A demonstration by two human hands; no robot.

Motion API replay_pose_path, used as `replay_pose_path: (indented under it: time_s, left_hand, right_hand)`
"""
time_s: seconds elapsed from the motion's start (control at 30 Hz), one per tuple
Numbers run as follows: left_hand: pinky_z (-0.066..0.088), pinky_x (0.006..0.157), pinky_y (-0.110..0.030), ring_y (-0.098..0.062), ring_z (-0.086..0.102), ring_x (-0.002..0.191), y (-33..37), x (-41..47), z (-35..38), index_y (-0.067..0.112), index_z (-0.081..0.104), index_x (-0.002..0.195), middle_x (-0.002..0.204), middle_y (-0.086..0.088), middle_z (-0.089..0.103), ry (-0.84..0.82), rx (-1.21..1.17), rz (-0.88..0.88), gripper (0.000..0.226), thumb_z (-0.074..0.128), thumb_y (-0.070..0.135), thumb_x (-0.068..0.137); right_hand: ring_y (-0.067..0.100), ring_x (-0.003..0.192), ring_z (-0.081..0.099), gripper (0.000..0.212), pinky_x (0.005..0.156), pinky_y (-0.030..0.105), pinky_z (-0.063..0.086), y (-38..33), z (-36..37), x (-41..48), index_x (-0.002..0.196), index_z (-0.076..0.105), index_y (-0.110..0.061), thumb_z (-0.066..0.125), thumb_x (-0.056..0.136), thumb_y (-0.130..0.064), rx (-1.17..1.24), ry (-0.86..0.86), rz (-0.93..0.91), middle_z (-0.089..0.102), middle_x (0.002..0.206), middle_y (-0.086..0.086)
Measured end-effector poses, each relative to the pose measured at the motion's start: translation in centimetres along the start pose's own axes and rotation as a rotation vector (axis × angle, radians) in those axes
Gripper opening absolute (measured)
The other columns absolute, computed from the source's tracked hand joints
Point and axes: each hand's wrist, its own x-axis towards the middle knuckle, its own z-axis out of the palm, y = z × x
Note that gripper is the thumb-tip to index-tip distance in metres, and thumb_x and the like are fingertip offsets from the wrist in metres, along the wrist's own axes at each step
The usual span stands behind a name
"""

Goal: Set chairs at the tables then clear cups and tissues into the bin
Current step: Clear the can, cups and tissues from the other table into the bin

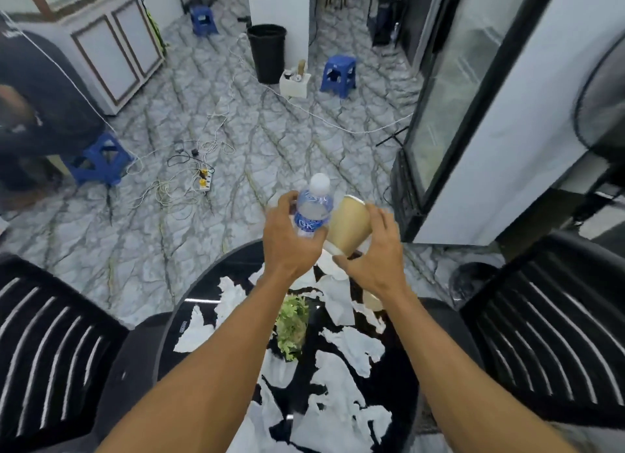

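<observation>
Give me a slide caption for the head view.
Left hand holds a bottle, right hand a tilted cup, above a table strewn with tissues; bin stands far off.

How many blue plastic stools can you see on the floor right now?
3. One blue stool stands at the back, left of the black bin; one right of the bin; one at far left beside another person. Others may be hidden.

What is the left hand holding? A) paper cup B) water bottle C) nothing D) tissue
B: the left hand grips the water bottle by its labelled body, while the right hand holds the tilted paper cup.
</observation>
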Motion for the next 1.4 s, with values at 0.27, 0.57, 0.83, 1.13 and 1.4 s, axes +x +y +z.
replay_pose_path:
  time_s: [0.27, 0.57, 0.83, 1.13, 1.4]
  left_hand:
    - [0.054, 0.081, -0.039, -0.015, 0.06, 0.096, 13.6, -13.9, 10.6, 0.03, 0.051, 0.127, 0.111, 0.011, 0.062, -0.206, -0.157, 0.21, 0.063, 0.08, 0.034, 0.072]
    - [0.055, 0.09, -0.04, -0.006, 0.06, 0.106, 23.4, -34.3, 23.5, 0.046, 0.048, 0.131, 0.114, 0.018, 0.063, -0.755, -0.255, 0.293, 0.066, 0.077, 0.048, 0.072]
    - [0.053, 0.083, -0.033, -0.005, 0.061, 0.097, 25.2, -46.8, 30.8, 0.047, 0.05, 0.12, 0.105, 0.015, 0.064, -1.18, -0.127, 0.389, 0.054, 0.074, 0.051, 0.072]
    - [0.053, 0.089, -0.039, -0.01, 0.06, 0.102, 26.9, -51.9, 40.8, 0.048, 0.046, 0.119, 0.109, 0.018, 0.063, -1.396, -0.024, 0.368, 0.06, 0.076, 0.051, 0.067]
    - [0.054, 0.079, -0.029, -0.003, 0.063, 0.093, 32.0, -54.1, 48.0, 0.052, 0.048, 0.109, 0.101, 0.018, 0.065, -1.532, 0.003, 0.396, 0.052, 0.079, 0.039, 0.069]
  right_hand:
    - [0.011, 0.134, 0.032, 0.112, 0.109, 0.026, 0.038, 8.2, -18.8, -13.8, 0.15, 0.028, -0.024, 0.09, 0.057, -0.035, 0.02, 0.257, 0.134, 0.027, 0.147, -0.008]
    - [0.0, 0.128, 0.031, 0.105, 0.106, 0.022, 0.031, 16.3, -35.2, -36.0, 0.151, 0.031, -0.024, 0.086, 0.064, -0.046, -0.198, 0.446, 0.394, 0.031, 0.139, -0.015]
    - [0.007, 0.14, 0.024, 0.106, 0.114, 0.017, 0.021, 22.0, -37.5, -49.6, 0.15, 0.033, -0.024, 0.08, 0.059, -0.049, -0.217, 0.536, 0.744, 0.029, 0.144, -0.013]
    - [0.013, 0.122, 0.04, 0.071, 0.106, 0.042, 0.04, 28.0, -41.2, -51.1, 0.128, 0.053, -0.018, 0.084, 0.067, -0.035, -0.228, 0.644, 0.864, 0.051, 0.123, -0.004]
    - [0.01, 0.136, 0.03, 0.095, 0.115, 0.031, 0.03, 33.3, -45.5, -52.3, 0.146, 0.038, -0.023, 0.083, 0.064, -0.041, -0.241, 0.649, 1.063, 0.04, 0.145, -0.007]
